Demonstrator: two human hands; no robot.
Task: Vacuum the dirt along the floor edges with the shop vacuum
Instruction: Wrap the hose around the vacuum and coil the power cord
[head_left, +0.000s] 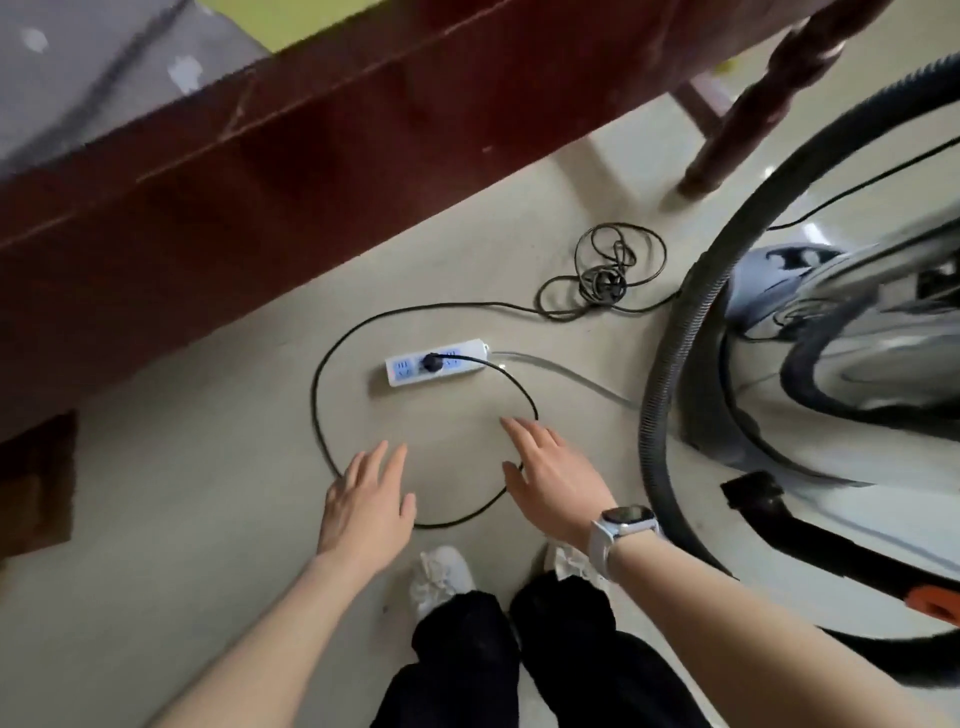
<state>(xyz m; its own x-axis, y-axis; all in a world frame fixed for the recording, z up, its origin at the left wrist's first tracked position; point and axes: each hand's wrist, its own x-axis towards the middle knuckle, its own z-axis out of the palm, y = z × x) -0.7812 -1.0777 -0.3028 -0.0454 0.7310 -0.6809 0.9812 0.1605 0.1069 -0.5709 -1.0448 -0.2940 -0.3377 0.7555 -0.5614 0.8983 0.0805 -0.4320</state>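
The shop vacuum (852, 332), a shiny steel drum, stands at the right, blurred. Its ribbed grey hose (691, 322) arcs from the top right down to the floor. A black nozzle (753, 491) with an orange part lies at the lower right. A black plug (430, 362) sits in a white power strip (410, 371) on the floor, and its black cord (317, 395) loops around toward me. My left hand (366, 501) and my right hand (553, 478) hover above the cord loop with fingers straight, holding nothing.
A dark red wooden bed frame (234, 171) runs along the left and top, with a turned leg (743, 104) at the upper right. A tangled coil of cord (608, 275) lies past the strip. My white shoes (441, 577) stand on the beige floor (208, 571).
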